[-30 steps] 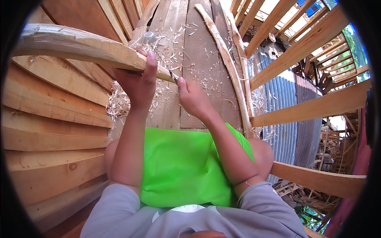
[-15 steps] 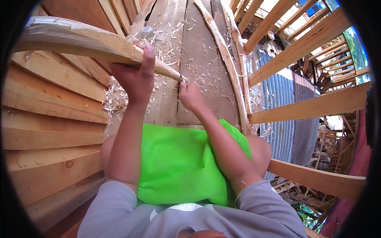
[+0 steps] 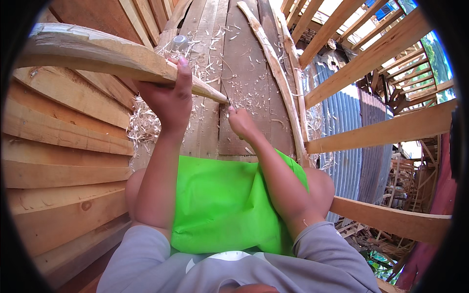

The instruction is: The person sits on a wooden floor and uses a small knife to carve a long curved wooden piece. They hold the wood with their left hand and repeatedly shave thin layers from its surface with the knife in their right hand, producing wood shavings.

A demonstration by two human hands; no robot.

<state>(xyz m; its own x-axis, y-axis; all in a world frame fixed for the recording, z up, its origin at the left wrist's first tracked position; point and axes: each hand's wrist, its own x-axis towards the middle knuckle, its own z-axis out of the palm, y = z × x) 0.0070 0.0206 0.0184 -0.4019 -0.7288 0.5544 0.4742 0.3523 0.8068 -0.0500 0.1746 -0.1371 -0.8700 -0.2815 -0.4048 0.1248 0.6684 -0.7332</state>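
Note:
A long, pale wooden pole (image 3: 100, 59), peeled and tapering to a narrow end, slants from the upper left toward the middle. My left hand (image 3: 168, 100) is wrapped round it from below, thumb up along the near side. My right hand (image 3: 242, 123) is closed on a small knife (image 3: 226, 95), whose thin dark blade stands at the pole's narrow tip. Its handle is mostly hidden in my fingers. A bright green cloth (image 3: 215, 200) covers my lap beneath both forearms.
Curled wood shavings (image 3: 144, 119) lie heaped at left and scattered over the plank floor (image 3: 244, 49). A clear cup (image 3: 180, 42) stands far off. Another peeled pole (image 3: 273, 63) lies at right, beside a slatted railing (image 3: 376, 129). Stacked boards (image 3: 63, 141) line the left.
My right hand has shifted slightly right and nearer to me along the pole's tip, and more of the knife blade shows. My left hand and the pole have hardly moved.

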